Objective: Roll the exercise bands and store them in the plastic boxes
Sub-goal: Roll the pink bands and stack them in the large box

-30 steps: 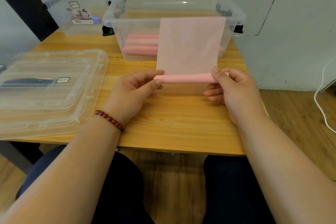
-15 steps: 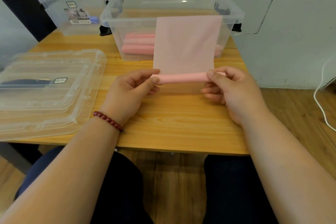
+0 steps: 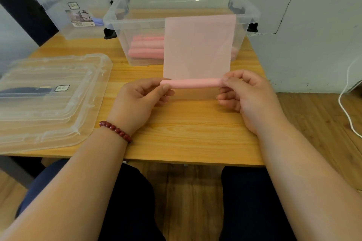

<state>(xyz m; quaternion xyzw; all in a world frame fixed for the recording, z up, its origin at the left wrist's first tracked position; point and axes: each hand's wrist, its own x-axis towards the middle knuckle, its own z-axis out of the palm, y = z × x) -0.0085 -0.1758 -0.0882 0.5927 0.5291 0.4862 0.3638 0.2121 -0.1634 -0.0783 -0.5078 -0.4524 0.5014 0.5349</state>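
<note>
A pink exercise band (image 3: 197, 49) is partly rolled: its rolled part lies level above the wooden table (image 3: 176, 135), and the loose flat part stands up from it toward the boxes. My left hand (image 3: 141, 100) pinches the roll's left end. My right hand (image 3: 248, 96) pinches its right end. Behind the band stands a clear plastic box (image 3: 121, 15) with several rolled pink bands (image 3: 146, 47) on its bottom; the flat band hides its right part.
A second clear box (image 3: 58, 6) with a label stands at the back left, something blue inside it. Stacked clear lids (image 3: 49, 100) lie on the table's left. A wall is close behind, and a white cable (image 3: 344, 107) runs over the floor at right.
The loose flat part of the band has become shorter as the roll took more of it in. Both hands stay at the roll's ends.
</note>
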